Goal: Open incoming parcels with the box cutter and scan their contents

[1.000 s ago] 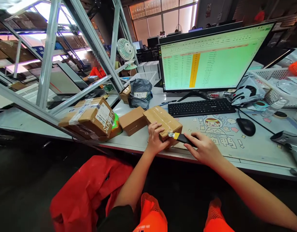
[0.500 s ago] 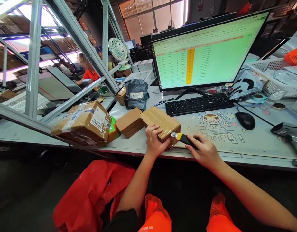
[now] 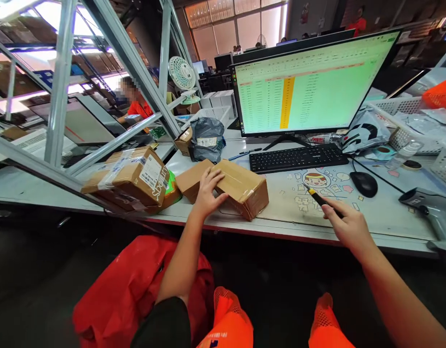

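A brown cardboard box [image 3: 240, 180] sits at the front of the desk, clear tape shining on its right end. My left hand [image 3: 207, 192] lies on the box's left end, fingers stretched over the top and thumb apart along the front edge. To the right, clear of the box, my right hand [image 3: 348, 223] is closed round a black and yellow box cutter [image 3: 319, 197]. Its tip points up and left over the cartoon desk mat [image 3: 280, 198]. Behind my left hand, a smaller brown box [image 3: 190, 179] is partly covered.
A taped carton [image 3: 132, 176] stands at left by the metal frame [image 3: 59, 96]. Behind are a grey plastic parcel [image 3: 207, 137], a monitor [image 3: 295, 92] and a keyboard [image 3: 298, 157]. A mouse [image 3: 365, 183] and a barcode scanner [image 3: 425, 203] lie at right. A person in orange [image 3: 141, 108] is beyond the frame.
My right hand has drawn the box cutter away from the box's right end, rightward over the mat. My left hand has slid from the box's front to its left end.
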`<state>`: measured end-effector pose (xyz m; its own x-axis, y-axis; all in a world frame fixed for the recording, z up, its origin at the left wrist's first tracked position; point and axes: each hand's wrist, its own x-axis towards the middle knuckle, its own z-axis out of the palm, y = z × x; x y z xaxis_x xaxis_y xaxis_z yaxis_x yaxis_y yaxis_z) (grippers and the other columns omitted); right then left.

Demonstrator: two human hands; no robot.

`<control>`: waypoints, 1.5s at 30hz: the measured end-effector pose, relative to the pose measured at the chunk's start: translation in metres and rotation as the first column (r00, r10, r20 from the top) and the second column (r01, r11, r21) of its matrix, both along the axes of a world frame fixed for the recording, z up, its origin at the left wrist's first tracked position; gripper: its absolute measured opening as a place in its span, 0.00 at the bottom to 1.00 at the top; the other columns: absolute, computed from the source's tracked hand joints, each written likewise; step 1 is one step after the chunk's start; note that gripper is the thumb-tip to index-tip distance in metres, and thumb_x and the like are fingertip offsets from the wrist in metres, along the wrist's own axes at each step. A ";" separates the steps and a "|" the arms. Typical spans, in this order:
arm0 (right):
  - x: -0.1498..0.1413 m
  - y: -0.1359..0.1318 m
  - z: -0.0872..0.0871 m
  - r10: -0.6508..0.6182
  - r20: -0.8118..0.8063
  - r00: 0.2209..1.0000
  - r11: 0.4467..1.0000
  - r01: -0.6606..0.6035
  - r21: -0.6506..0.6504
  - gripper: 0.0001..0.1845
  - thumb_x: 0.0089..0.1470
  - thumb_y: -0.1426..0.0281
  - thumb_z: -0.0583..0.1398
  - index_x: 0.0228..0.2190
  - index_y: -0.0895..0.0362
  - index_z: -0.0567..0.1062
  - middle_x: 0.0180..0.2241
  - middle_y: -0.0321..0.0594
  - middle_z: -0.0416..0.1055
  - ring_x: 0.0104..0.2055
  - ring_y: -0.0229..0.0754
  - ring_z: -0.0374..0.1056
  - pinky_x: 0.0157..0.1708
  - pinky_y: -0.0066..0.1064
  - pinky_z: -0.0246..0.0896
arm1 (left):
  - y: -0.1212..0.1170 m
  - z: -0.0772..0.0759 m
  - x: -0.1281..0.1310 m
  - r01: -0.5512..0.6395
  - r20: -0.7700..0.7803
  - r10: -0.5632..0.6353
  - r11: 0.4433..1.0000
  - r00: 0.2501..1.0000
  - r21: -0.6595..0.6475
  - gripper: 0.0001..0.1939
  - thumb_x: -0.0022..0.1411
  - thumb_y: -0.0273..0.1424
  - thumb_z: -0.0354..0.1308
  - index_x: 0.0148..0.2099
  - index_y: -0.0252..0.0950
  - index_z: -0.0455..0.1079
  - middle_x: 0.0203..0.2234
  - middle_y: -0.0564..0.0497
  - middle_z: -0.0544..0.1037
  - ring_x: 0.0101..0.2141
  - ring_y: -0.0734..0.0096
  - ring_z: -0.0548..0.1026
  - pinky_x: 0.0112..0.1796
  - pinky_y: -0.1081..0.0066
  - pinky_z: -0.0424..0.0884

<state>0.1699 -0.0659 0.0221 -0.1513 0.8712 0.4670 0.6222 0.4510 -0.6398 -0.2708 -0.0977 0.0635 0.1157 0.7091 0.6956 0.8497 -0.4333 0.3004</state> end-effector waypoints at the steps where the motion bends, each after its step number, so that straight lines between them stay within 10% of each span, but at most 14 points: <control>1: -0.009 -0.010 0.017 0.052 0.000 0.999 0.999 -0.052 0.016 0.23 0.67 0.55 0.56 0.54 0.53 0.79 0.43 0.44 0.80 0.45 0.50 0.75 0.47 0.42 0.70 | 0.003 0.000 0.000 0.005 0.018 -0.005 1.000 1.000 0.024 0.35 0.62 0.61 0.57 0.57 0.39 0.73 0.58 0.39 0.74 0.65 0.45 0.63 0.63 0.45 0.59; 7: -0.079 -0.025 0.104 0.252 0.360 0.898 0.943 -0.311 0.116 0.22 0.69 0.58 0.54 0.57 0.48 0.78 0.42 0.44 0.79 0.40 0.48 0.75 0.37 0.36 0.68 | -0.016 -0.029 0.087 -0.195 0.078 0.179 0.928 0.981 0.318 0.08 0.67 0.37 0.64 0.47 0.43 0.78 0.45 0.47 0.82 0.48 0.57 0.76 0.52 0.55 0.66; 18: -0.140 0.018 0.140 0.257 0.706 0.660 0.927 -0.374 0.012 0.15 0.65 0.59 0.59 0.40 0.49 0.85 0.29 0.41 0.77 0.26 0.41 0.69 0.24 0.31 0.54 | -0.027 -0.029 0.115 -0.242 0.031 0.251 0.884 0.967 0.400 0.07 0.67 0.33 0.64 0.48 0.44 0.77 0.43 0.50 0.84 0.45 0.57 0.75 0.46 0.55 0.60; 22: -0.059 0.052 0.126 0.143 0.663 0.735 0.952 -0.286 0.112 0.23 0.63 0.48 0.59 0.39 0.50 0.86 0.20 0.40 0.69 0.18 0.37 0.60 0.24 0.34 0.52 | -0.029 -0.034 0.114 -0.246 0.028 0.252 0.901 0.967 0.357 0.07 0.67 0.34 0.63 0.47 0.45 0.78 0.44 0.49 0.83 0.46 0.57 0.75 0.47 0.54 0.59; 25: 0.019 0.077 0.089 -0.008 0.596 0.803 0.979 -0.115 0.168 0.40 0.67 0.43 0.47 0.36 0.59 0.86 0.15 0.42 0.62 0.21 0.41 0.64 0.29 0.40 0.57 | -0.018 -0.038 0.095 -0.200 0.073 0.187 0.928 0.980 0.315 0.07 0.68 0.37 0.60 0.44 0.44 0.77 0.42 0.47 0.83 0.46 0.57 0.76 0.49 0.54 0.61; 28: 0.051 0.084 0.043 -0.079 0.613 0.786 0.996 0.090 0.013 0.31 0.67 0.50 0.53 0.40 0.62 0.86 0.25 0.51 0.75 0.27 0.47 0.70 0.33 0.43 0.60 | 0.000 -0.033 0.067 -0.100 0.143 0.061 0.954 0.988 0.283 0.18 0.70 0.49 0.52 0.40 0.43 0.74 0.41 0.46 0.82 0.46 0.56 0.76 0.51 0.53 0.62; 32: 0.009 0.058 0.005 -0.099 0.499 0.861 0.992 0.125 -0.019 0.21 0.61 0.62 0.61 0.49 0.63 0.81 0.45 0.59 0.77 0.47 0.58 0.75 0.46 0.50 0.70 | -0.005 -0.013 0.069 -0.116 0.211 0.070 0.970 0.975 0.215 0.21 0.73 0.48 0.44 0.43 0.42 0.72 0.49 0.45 0.81 0.58 0.50 0.70 0.57 0.48 0.58; 35: -0.038 0.025 0.014 0.158 0.258 0.953 0.967 -0.202 0.153 0.27 0.65 0.61 0.57 0.61 0.59 0.72 0.61 0.57 0.68 0.63 0.58 0.66 0.60 0.55 0.65 | -0.034 0.000 0.108 0.016 0.085 -0.031 0.985 0.996 0.169 0.22 0.70 0.51 0.49 0.51 0.41 0.72 0.54 0.43 0.79 0.61 0.48 0.70 0.59 0.47 0.57; 37: -0.063 0.007 0.031 0.421 0.240 0.875 0.862 -0.468 0.196 0.30 0.66 0.63 0.57 0.67 0.55 0.65 0.67 0.53 0.61 0.68 0.55 0.60 0.65 0.54 0.61 | -0.051 0.002 0.133 0.058 -0.011 -0.057 0.986 0.998 0.158 0.26 0.66 0.50 0.57 0.58 0.39 0.70 0.55 0.41 0.78 0.59 0.48 0.73 0.62 0.47 0.57; 40: -0.087 -0.001 0.051 0.570 0.304 0.764 0.735 -0.639 0.227 0.29 0.66 0.66 0.59 0.66 0.52 0.66 0.66 0.50 0.65 0.68 0.53 0.60 0.65 0.53 0.62 | -0.060 -0.002 0.150 -0.051 -0.026 0.057 0.976 0.998 0.212 0.24 0.66 0.40 0.62 0.61 0.38 0.69 0.52 0.40 0.80 0.56 0.50 0.76 0.63 0.49 0.59; 45: -0.109 0.007 0.050 0.585 0.233 0.777 0.683 -0.627 0.375 0.21 0.67 0.69 0.59 0.59 0.54 0.75 0.58 0.48 0.74 0.66 0.52 0.64 0.63 0.50 0.67 | -0.054 -0.008 0.139 -0.105 -0.037 0.122 0.946 0.992 0.307 0.18 0.66 0.34 0.62 0.57 0.37 0.74 0.50 0.42 0.82 0.55 0.50 0.78 0.62 0.49 0.64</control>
<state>0.0606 -0.0592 0.0719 -0.6353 0.3021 0.7108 0.1619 0.9520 -0.2599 -0.1320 -0.1512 0.0558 0.0907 0.4756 0.8750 0.9101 -0.3963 0.1210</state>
